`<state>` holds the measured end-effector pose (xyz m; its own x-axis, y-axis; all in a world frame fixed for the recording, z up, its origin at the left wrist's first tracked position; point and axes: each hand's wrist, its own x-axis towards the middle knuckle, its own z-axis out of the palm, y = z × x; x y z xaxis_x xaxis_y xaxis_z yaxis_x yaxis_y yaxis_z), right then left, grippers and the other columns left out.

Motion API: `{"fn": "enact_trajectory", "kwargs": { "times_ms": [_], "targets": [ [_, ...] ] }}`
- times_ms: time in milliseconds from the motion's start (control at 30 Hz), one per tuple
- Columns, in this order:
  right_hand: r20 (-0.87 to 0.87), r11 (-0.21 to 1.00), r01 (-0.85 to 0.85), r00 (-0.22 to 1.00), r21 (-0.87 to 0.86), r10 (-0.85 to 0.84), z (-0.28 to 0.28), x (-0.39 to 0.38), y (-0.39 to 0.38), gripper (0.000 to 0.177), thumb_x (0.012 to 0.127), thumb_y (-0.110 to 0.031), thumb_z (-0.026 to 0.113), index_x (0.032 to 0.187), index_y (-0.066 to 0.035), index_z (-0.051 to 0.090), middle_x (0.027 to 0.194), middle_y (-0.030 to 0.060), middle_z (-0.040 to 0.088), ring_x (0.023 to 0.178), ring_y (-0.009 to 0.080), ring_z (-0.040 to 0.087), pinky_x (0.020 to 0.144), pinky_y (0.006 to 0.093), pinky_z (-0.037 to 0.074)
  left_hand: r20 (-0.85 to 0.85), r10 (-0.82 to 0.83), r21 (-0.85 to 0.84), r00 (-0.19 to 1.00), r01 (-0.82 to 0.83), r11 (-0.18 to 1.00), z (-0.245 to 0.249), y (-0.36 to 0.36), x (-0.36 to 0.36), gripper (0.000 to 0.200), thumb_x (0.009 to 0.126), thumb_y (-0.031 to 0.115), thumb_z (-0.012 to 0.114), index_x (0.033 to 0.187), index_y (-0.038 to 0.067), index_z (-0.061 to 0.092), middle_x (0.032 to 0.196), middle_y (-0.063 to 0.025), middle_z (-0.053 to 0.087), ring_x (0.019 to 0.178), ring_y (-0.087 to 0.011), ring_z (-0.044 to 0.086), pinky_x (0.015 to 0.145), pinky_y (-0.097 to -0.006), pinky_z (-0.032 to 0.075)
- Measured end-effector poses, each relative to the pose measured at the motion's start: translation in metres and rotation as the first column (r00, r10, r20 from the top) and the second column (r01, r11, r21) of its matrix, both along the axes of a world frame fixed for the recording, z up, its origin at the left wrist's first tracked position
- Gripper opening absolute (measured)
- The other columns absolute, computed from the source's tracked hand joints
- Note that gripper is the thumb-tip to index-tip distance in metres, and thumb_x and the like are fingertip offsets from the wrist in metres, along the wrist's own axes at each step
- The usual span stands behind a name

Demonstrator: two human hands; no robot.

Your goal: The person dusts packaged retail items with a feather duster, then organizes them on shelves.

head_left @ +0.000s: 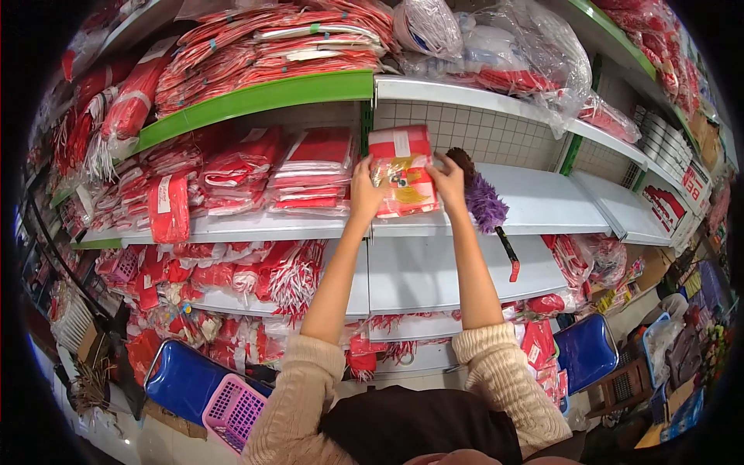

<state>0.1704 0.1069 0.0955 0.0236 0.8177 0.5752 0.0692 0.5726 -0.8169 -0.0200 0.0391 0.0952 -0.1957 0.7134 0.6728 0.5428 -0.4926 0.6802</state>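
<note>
Between my two hands is a flat red packet in clear plastic [401, 174], with a white label at the top and a yellow printed picture across its middle. My left hand [366, 191] grips its left edge, and my right hand [449, 183] has hold of the right edge. The packet is over the front of the middle shelf [535, 194]. Just right of my right hand lies a purple fluffy duster [486, 203] with a black and red handle. Left of my left hand stands a stack of red and white wrapped packets [312, 170].
Bundles of red and white goods [271, 43] fill the upper left shelf, and plastic-wrapped items [504, 54] sit on the upper right. Below are a blue stool [186, 380], a pink basket [232, 407] and another blue seat [587, 353]. A printed carton [663, 205] stands far right.
</note>
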Motion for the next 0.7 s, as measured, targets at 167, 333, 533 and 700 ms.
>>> {"fn": "enact_trajectory", "kwargs": {
  "times_ms": [167, 333, 533, 700],
  "targets": [
    [0.440, 0.982, 0.168, 0.891, -0.082, -0.116, -0.043, -0.004, 0.011, 0.054, 0.074, -0.041, 0.070, 0.098, 0.007, 0.064, 0.087, 0.0190, 0.067, 0.080, 0.0246, 0.065, 0.072, 0.0341, 0.049, -0.407, 0.014, -0.319, 0.913, -0.156, 0.935, -0.052, 0.046, -0.011, 0.073, 0.084, 0.050, 0.048, 0.128, -0.008, 0.041, 0.134, -0.0252, 0.040, 0.124, -0.0356, 0.040, 0.104, -0.0396, 0.031],
    [0.419, 0.984, 0.140, 0.904, -0.107, -0.083, -0.045, -0.004, 0.012, 0.053, 0.078, -0.042, 0.063, 0.103, 0.004, 0.064, 0.093, 0.0195, 0.067, 0.083, 0.0260, 0.065, 0.075, 0.0317, 0.048, -0.302, 0.119, -0.252, 0.946, -0.200, 0.947, -0.060, 0.024, -0.004, 0.073, 0.083, 0.048, 0.051, 0.128, -0.009, 0.040, 0.134, -0.0241, 0.040, 0.124, -0.0353, 0.039, 0.104, -0.0392, 0.031],
    [0.446, 0.977, 0.140, 0.893, -0.163, -0.053, -0.047, -0.004, 0.014, 0.057, 0.077, -0.047, 0.059, 0.104, 0.002, 0.064, 0.097, 0.0206, 0.065, 0.092, 0.0303, 0.063, 0.082, 0.0335, 0.046, -0.242, 0.145, -0.217, 0.959, -0.199, 0.956, -0.060, 0.023, -0.004, 0.071, 0.084, 0.047, 0.051, 0.128, -0.009, 0.041, 0.134, -0.0245, 0.040, 0.123, -0.0354, 0.041, 0.102, -0.0395, 0.033],
    [0.416, 0.963, 0.085, 0.909, -0.256, 0.030, -0.040, 0.001, 0.002, 0.086, 0.076, -0.050, 0.061, 0.128, 0.013, 0.038, 0.115, 0.0235, 0.057, 0.100, 0.0261, 0.059, 0.086, 0.0298, 0.044, -0.077, 0.201, -0.151, 0.977, -0.210, 0.966, -0.042, -0.004, 0.008, 0.064, 0.085, 0.041, 0.053, 0.126, -0.007, 0.043, 0.130, -0.0235, 0.045, 0.121, -0.0354, 0.042, 0.100, -0.0387, 0.034]
  ]
}}
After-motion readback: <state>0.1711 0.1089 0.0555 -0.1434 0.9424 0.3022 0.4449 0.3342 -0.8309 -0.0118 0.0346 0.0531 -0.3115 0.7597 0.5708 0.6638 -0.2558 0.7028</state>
